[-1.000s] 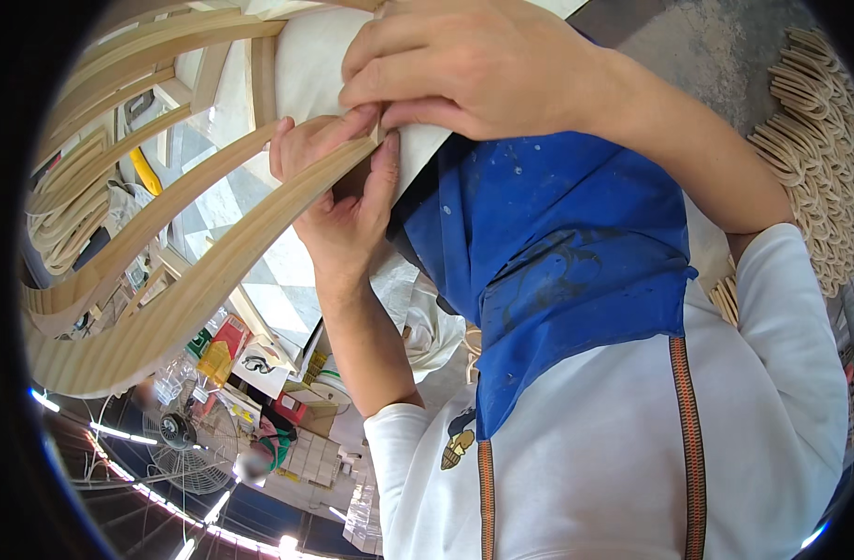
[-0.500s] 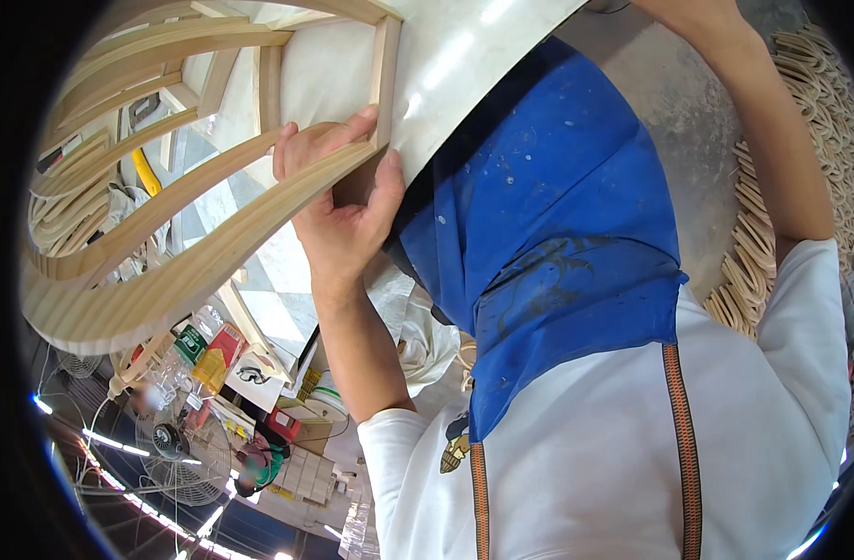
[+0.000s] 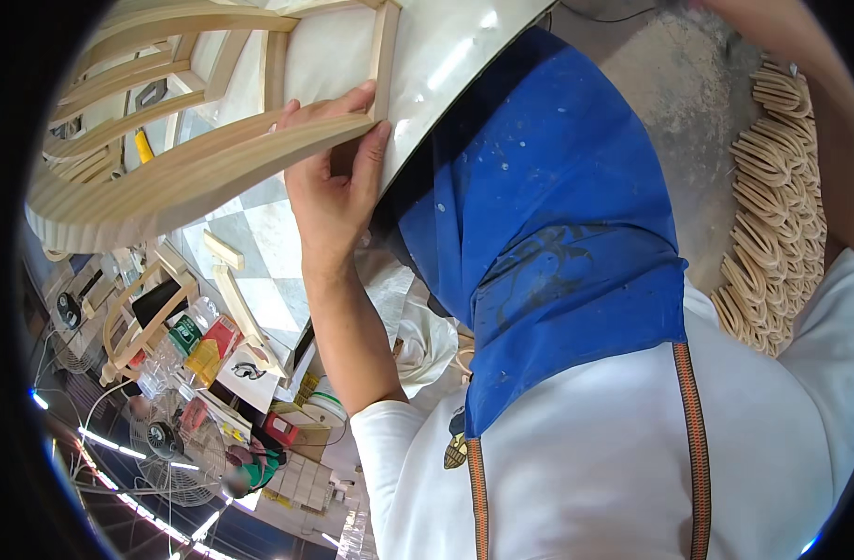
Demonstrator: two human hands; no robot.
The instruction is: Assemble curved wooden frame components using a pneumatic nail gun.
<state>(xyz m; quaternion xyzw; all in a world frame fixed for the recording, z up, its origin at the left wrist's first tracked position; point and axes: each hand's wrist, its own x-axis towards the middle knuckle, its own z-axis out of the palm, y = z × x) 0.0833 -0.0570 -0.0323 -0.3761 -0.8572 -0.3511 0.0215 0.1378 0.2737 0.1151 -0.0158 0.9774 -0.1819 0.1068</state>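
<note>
My left hand [image 3: 338,177] is closed round the end of a curved, pale wooden frame [image 3: 194,177], where the bent piece meets an upright bar. Its thumb lies on the near side and the fingers reach over the far side. The frame rests on a glossy white tabletop [image 3: 436,70], beside its edge. My right arm [image 3: 842,131] reaches up past the top right, blurred, and its hand is beyond the picture's upper edge.
Stacks of bent wooden pieces [image 3: 772,205] lie on the floor at right. More wooden frames [image 3: 156,70] stand at upper left. A yellow-handled tool [image 3: 144,147] lies among them. A cluttered bench [image 3: 250,383], a fan [image 3: 170,448] and a person in green [image 3: 259,467] are at lower left.
The wooden frame's curved end has swung upward in view, with my left hand still on it. My right arm has moved outward to the right and up, and its hand has left the picture.
</note>
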